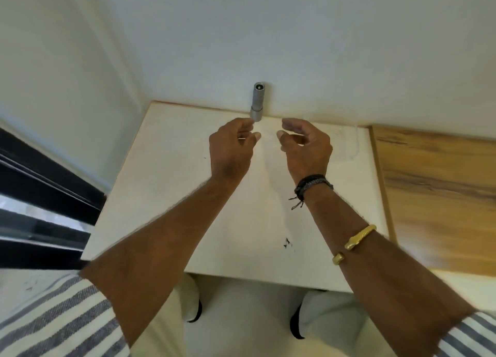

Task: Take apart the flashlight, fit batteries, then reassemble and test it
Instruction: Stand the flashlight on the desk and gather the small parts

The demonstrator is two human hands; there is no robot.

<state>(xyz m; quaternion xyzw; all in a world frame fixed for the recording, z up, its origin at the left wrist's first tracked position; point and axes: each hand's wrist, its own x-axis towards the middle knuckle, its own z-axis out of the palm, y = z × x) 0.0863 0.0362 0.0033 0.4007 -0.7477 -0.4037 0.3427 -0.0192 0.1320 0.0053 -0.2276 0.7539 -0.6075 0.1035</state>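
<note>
Flashlight [257, 101] stands upright at far table [166, 168] edge, against wall. My left hand [230, 147], right hand [306, 147] just before it, fingers loosely curled, empty. Nothing dismantled; next I grasp it.

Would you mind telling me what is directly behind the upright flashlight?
The white wall rises directly behind the flashlight, which stands at the table's far edge. Whether it touches the wall cannot be seen.

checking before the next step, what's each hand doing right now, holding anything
Left hand: open, fingers loosely curled, holding nothing, just short of the upright flashlight.
Right hand: open, fingers loosely curled, holding nothing.
</note>
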